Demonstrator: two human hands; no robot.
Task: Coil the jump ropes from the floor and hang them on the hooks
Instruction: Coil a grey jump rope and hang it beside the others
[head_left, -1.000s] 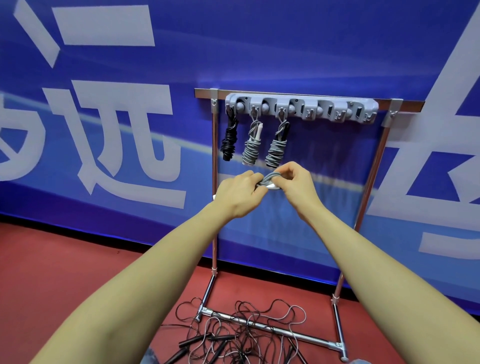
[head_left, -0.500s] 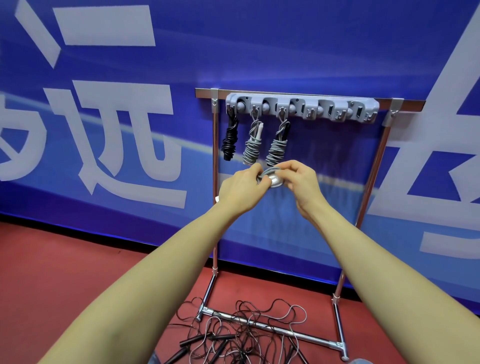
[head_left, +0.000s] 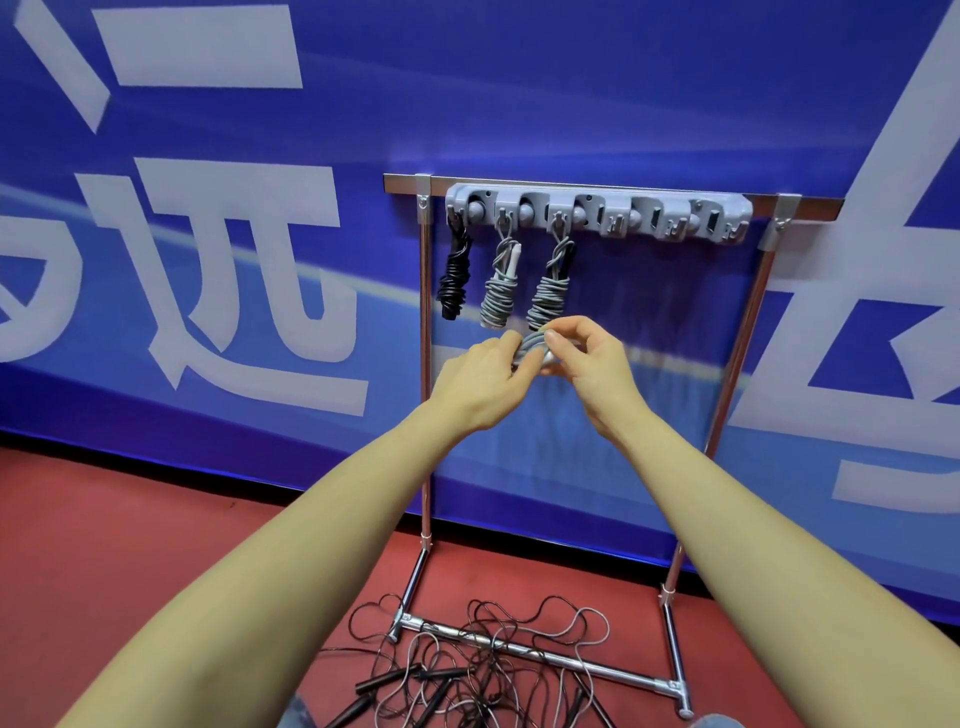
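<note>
In the head view, a person is standing in front of a metal rack (head_left: 425, 364) and reaching both bare arms out toward it. The left hand (head_left: 480, 382) and the right hand (head_left: 592, 364) are meeting just below the hanging ropes, and between them they are holding a small grey rope bundle (head_left: 532, 345). The left hand's grip is clamped on the bundle, its fingers curling round the near side. The right hand's grip is also clamped on it, thumb and forefinger pinching the top of the coil while the other fingers are curling loosely underneath. The bundle is sitting in the air, well above the floor and below the hook strip (head_left: 597, 215), touching neither.

The grey plastic hook strip is running along the rack's top bar. Three coiled ropes are hanging from its left hooks: a black coil (head_left: 454, 275) at the far left, a grey coil (head_left: 498, 291) with a white handle showing beside it, and another grey coil (head_left: 550, 291) with a dark handle next to that. The hooks further right on the strip are carrying nothing.

On the red floor (head_left: 104, 545) at the foot of the rack, a tangle of loose ropes (head_left: 478, 660) is lying across the bottom bar, black and grey cords looping over one another, with several black handles (head_left: 387, 680) sticking out at the near left. Behind the rack, a blue banner (head_left: 519, 93) with large pale characters is covering the wall.
</note>
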